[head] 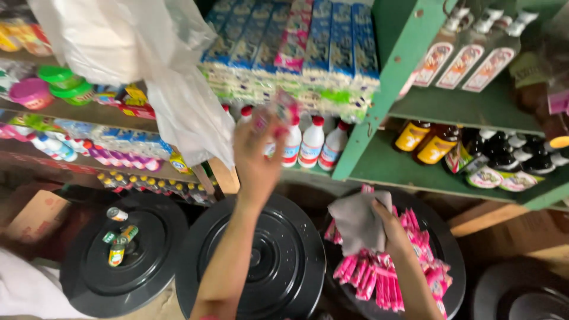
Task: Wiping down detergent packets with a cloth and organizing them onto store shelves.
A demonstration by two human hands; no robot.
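My left hand (pixel 256 155) is raised toward the shelf and grips a small pink packet (pixel 278 109), blurred by motion, in front of white bottles with red caps (pixel 312 141). My right hand (pixel 388 228) rests lower on the right and holds a grey cloth (pixel 357 222) over a heap of pink sachets (pixel 379 275) that lie on a black round lid (pixel 441 237).
Green shelves (pixel 388 77) carry stacked blue-and-white packs (pixel 332 41), dark sauce bottles (pixel 435 142) and tall clear bottles (pixel 474 59). A white plastic bag (pixel 178 89) hangs at upper left. Two more black lids (pixel 284 261) (pixel 89 278) lie below; the left one holds small tins (pixel 118 246).
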